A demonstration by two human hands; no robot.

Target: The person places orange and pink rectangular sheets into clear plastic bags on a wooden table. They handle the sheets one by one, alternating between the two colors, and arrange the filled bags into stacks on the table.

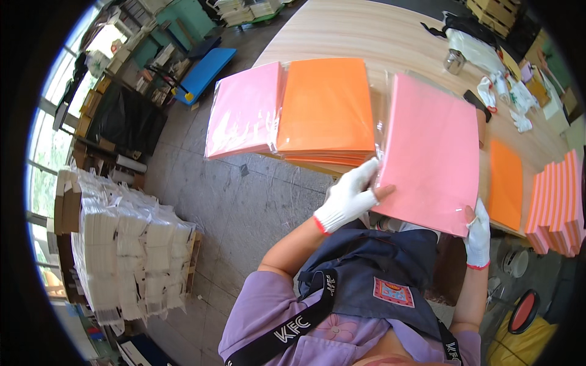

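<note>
Both hands wear white knit gloves with bare thumb tips. A pack of pink paper [430, 146] in a clear plastic sleeve is held between them, tilted over the table's near edge. My left hand [351, 196] grips its lower left edge, thumb on top. My right hand [478, 235] pinches its lower right corner, thumb on the front. To the left lie a stack of orange paper packs [326, 104] and a lighter pink pack [245, 108], both in clear wrapping. Right of the held pack is a loose orange stack [506, 183].
The wooden table [342, 30] bears a pile of alternating pink and orange sheets [557, 204] at its right end. Farther back are a metal cup [454, 61], a dark phone-like object [477, 104] and white gloves [486, 93]. A wrapped pallet stack [131, 250] stands on the left floor.
</note>
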